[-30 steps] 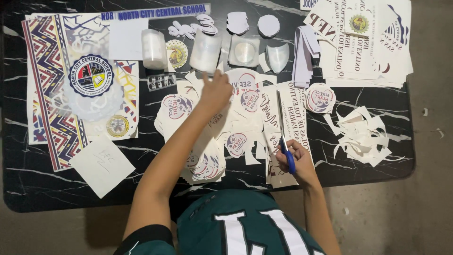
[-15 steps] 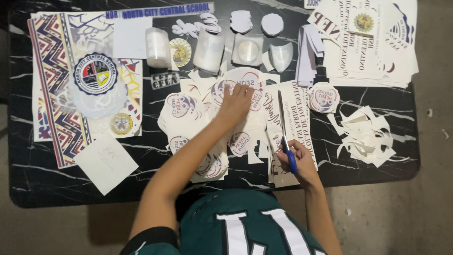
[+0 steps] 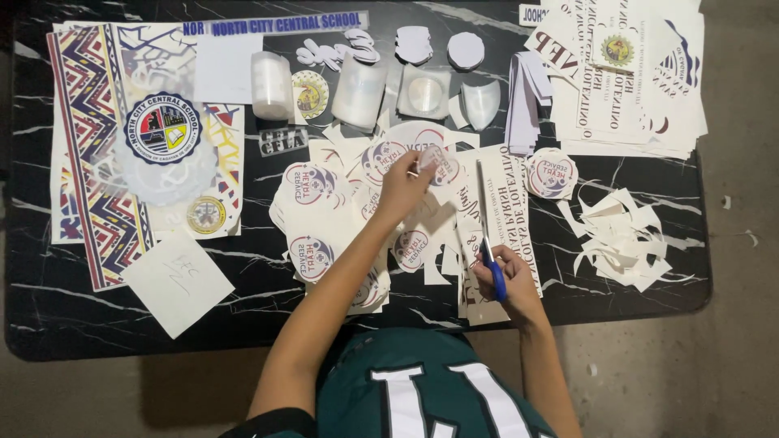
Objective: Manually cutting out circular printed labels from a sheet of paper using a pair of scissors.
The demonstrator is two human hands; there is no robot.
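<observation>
Left hand [image 3: 403, 185] pinching small round cutout [image 3: 428, 159] above printed paper sheets [image 3: 341, 219], centre of black marbled surface [image 3: 49, 316]. Right hand [image 3: 505, 276] clenched around blue-handled scissors [image 3: 487, 243], blades apparently closed. Clear plastic containers [image 3: 357, 91] behind; paper scraps [image 3: 621, 235] right.

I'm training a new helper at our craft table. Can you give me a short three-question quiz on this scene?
1. True or false: the right hand holds blue-handled scissors.
2. What does the left hand lift off the table? A) a round paper cutout B) a roll of tape C) a pen
3. Where is the heap of paper scraps: to the left or the right of the right hand?

Key: 1 true; 2 A; 3 right.
</observation>
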